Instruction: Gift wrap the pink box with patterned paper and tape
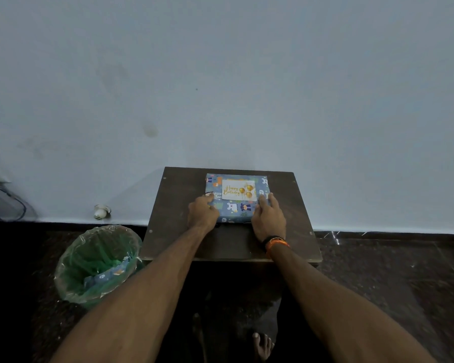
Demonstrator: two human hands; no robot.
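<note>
One small dark wooden table (294, 205) against a pale blue wall (220, 74), floor dark and speckled. Left of the table, on the floor: one bin (74, 260) lined with a clear bag, green inside, a scrap of the same blue patterned paper (108, 275) in it. One white bulb-like object (101, 211) lies at the wall base, far left of the table. One box (237, 197), flat and rectangular, fully covered in blue cartoon-print paper, sits at the far centre of the table with one white "Happy Birthday" card (238, 190) flat on top. Left hand (202, 212) rests on the box's near-left corner, fingers loosely bent, not gripping. Right hand (269, 218) lies flat along the near-right edge, fingers straight; dark and orange bands (274, 243) on that wrist. Nothing blocks the box except the two hands.
</note>
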